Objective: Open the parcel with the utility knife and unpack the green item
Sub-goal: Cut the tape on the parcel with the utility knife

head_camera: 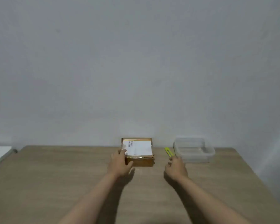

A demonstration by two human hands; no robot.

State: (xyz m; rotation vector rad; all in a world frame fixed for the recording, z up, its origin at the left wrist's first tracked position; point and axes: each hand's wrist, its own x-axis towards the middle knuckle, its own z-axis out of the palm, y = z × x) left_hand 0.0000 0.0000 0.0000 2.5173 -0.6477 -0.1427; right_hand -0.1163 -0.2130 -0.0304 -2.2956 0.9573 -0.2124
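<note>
Two hands at work: parcel being steadied, knife being reached for

Both hands are being extended over the wooden surface (71, 175). The cardboard parcel (138, 151) is lying flat near the far edge of the surface, against the wall, with a white shipping label (140, 147) facing up and its tape apparently uncut. The left hand (120, 164) is being rested on the parcel's near left corner, fingers spread across the top and thumb against the front face; it is bracing the box rather than gripping it. The right hand (176, 167) is being brought, loosely curled, to the near end of the yellow-green utility knife (168, 152), which is lying on the surface between the parcel and a clear plastic container (194, 149). Whether the fingertips are already closing on the handle cannot be told.

The step in hand is judged to be the pickup of the knife. It is best being taken by the handle end nearest the hand, with the blade end kept pointing away. The bracing fingers are better being moved clear of the taped seam before any cut is being made. The green item is not being seen; presumably it is inside the parcel.
</note>
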